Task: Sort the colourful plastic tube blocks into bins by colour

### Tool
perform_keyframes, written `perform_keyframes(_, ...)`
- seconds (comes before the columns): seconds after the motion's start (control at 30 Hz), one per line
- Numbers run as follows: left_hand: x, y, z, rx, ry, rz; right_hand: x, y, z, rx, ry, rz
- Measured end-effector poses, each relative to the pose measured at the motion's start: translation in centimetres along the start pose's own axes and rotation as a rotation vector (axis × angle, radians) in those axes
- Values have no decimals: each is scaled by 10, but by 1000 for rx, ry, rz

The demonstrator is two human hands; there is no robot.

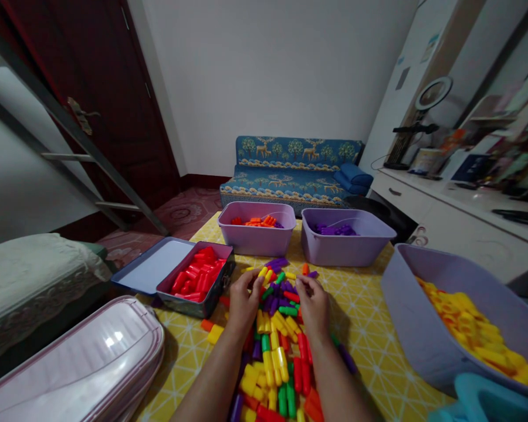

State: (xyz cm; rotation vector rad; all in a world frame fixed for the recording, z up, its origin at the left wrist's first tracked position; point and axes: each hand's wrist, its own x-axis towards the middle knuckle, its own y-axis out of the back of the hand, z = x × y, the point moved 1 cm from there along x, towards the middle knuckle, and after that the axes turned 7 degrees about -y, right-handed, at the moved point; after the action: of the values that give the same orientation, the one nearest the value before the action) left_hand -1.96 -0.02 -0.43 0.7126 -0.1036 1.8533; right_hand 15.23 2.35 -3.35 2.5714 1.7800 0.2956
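Note:
A mixed pile of plastic building blocks (278, 357) in yellow, red, green, purple and orange spreads over the table between my forearms. At the pile's far left side, my left hand (244, 298) is closed in a pinch, with a small yellow block (263, 272) at its fingertips. Across from it, my right hand (315, 305) has its fingers drawn together at the pile's right side; what they hold, if anything, is hidden. A red block (291, 297) and a green block (288, 310) lie just left of my right hand.
An open case (211, 305) of red blocks stands left. Purple bins hold orange-red blocks (257, 239), purple blocks (347, 252) and yellow blocks (405, 310). Pinkish lids (83, 363) lie lower left; a light-blue plastic object (488, 398) is lower right. Behind is a sofa (286, 181).

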Motion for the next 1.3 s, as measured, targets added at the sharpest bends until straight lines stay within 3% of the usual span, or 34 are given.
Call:
perform_keyframes(0.1,0,0,-3,41,-19,-11,-2,2,-7,-71,61,-3)
perform_keyframes(0.23,0,-1,-5,41,-53,-78,-9,2,-29,-276,300,16)
perform_keyframes(0.3,0,-2,-3,37,-87,-130,-13,-1,-37,-339,368,-40)
perform_keyframes(0.43,-1,-4,-1,27,-159,-216,-20,-9,-39,-239,278,-259)
perform_keyframes(0.57,-1,-3,-3,23,-145,-239,-23,-14,-37,-130,213,-284)
perform_keyframes(0.67,-2,-3,-5,6,-65,-202,-16,-4,-48,27,101,-122)
perform_keyframes(0.73,-3,-4,-7,1,-32,-190,-8,14,-64,207,51,115)
perform_keyframes(0.83,-3,-5,-9,16,-35,-187,7,53,-89,543,164,516)
perform_keyframes(0.9,-3,-6,-10,23,-46,-195,15,76,-100,709,201,634)
perform_keyframes(0.97,-3,-7,-12,28,-52,-190,20,88,-104,762,166,582)
perform_keyframes(1.03,-2,-7,-13,45,-65,-173,22,87,-101,718,72,437)
perform_keyframes(1.2,0,-2,-10,173,-146,-119,19,46,-69,411,-215,81)
perform_keyframes(1.3,0,1,-3,293,-112,-106,17,29,-51,5,-118,-33)
